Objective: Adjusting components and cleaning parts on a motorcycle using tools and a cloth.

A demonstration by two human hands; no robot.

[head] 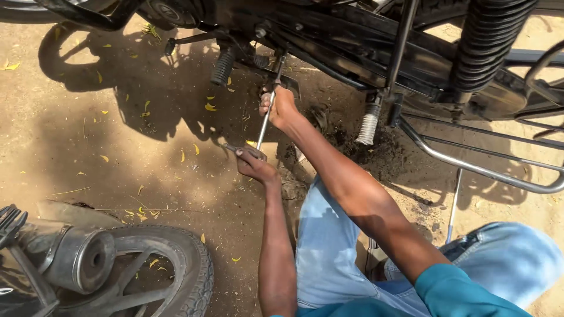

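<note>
Both bare arms stretch forward from the crouching person's body. The right hand (279, 107) reaches farthest, arm nearly straight, fingers curled shut in a fist-like grip. The left hand (254, 165) sits lower and nearer, wrist bent, fingers closed tight.

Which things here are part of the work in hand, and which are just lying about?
In use:
- long metal wrench, gripped by right hand up the shaft and left hand at its handle end
- motorcycle underside, where the wrench meets it

Lying about:
- second motorcycle's rear wheel and exhaust pipe
- yellow leaves on the dirt
- footpeg, untouched
</note>
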